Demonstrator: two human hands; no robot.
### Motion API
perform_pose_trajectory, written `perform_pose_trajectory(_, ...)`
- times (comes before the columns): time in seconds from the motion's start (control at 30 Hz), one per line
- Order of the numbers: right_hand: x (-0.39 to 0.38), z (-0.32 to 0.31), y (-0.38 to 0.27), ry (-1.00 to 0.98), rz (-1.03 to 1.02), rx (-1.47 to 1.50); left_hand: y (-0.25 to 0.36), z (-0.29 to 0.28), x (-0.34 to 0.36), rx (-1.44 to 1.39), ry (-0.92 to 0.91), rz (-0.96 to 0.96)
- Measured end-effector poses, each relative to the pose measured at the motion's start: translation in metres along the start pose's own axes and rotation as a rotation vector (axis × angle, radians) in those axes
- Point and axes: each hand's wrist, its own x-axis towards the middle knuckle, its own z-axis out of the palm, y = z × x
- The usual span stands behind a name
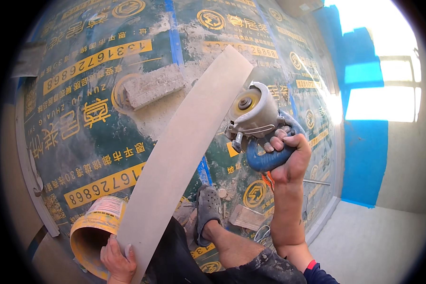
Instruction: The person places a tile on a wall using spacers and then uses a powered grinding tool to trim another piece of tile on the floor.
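Observation:
A long pale tile strip (182,128) slants from the lower left up to the upper middle. My left hand (118,260) is closed on the left edge of its lower end, beside the mouth of a yellow bucket (87,227). In my right hand (293,154) is a handheld tile cutter (258,111), my fingers wrapped round its blue handle. The cutter has a dusty grey guard and a round disc with a yellow centre. Its guard is close to the strip's right edge near the upper end; whether the disc touches the strip I cannot tell.
Dusty green printed sheeting (99,156) with blue tape seams covers the floor. A rough grey block (155,86) lies left of the strip. My foot in a grey clog (207,208) is beneath, near a smaller block (246,217). A blue-banded wall (364,165) stands at right.

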Motion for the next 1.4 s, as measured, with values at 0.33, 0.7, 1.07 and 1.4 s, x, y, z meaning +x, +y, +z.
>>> perform_pose_trajectory(0.33,-0.002,-0.003,-0.001,-0.024,0.015,0.024,-0.005,0.003,-0.004,-0.005,-0.041,-0.017)
perform_pose_trajectory(0.7,-0.006,-0.003,0.001,-0.027,0.017,-0.001,-0.003,0.002,-0.004,-0.012,-0.05,-0.037)
perform_pose_trajectory(1.07,-0.011,-0.004,0.002,-0.032,0.031,0.007,-0.003,0.001,-0.004,-0.016,-0.04,-0.035)
perform_pose_trajectory(1.4,-0.011,-0.006,0.003,-0.06,0.045,0.009,-0.002,0.001,-0.003,-0.004,-0.029,-0.028)
